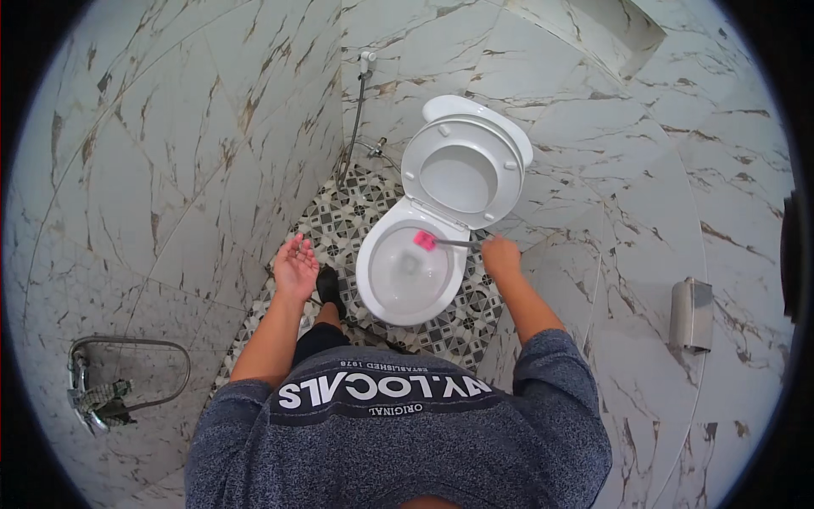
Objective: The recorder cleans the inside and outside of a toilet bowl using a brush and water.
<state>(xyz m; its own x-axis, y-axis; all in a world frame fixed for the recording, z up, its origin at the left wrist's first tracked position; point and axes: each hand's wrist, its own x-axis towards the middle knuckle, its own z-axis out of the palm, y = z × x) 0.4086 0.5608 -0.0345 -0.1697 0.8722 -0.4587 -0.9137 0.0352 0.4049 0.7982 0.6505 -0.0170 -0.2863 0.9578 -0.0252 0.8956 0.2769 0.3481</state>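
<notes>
My right hand [500, 257] is closed around the grey handle of a toilet brush [425, 240], to the right of a white toilet bowl [367, 280]. The brush has a pink head, which lies over the upper right inside of the bowl. Both the toilet seat [410, 149] and the lid behind it are raised against the cistern [477, 109]. Left of the bowl, my left hand [296, 267] is held palm up with its fingers apart and nothing in it.
A bidet sprayer [367, 58] hangs on the wall above a valve [377, 147]. Patterned tiles [362, 184] cover the floor. At lower left are a shower mixer with hose [187, 369] and a checked cloth [105, 397]; a metal paper holder [691, 315] is on the right wall.
</notes>
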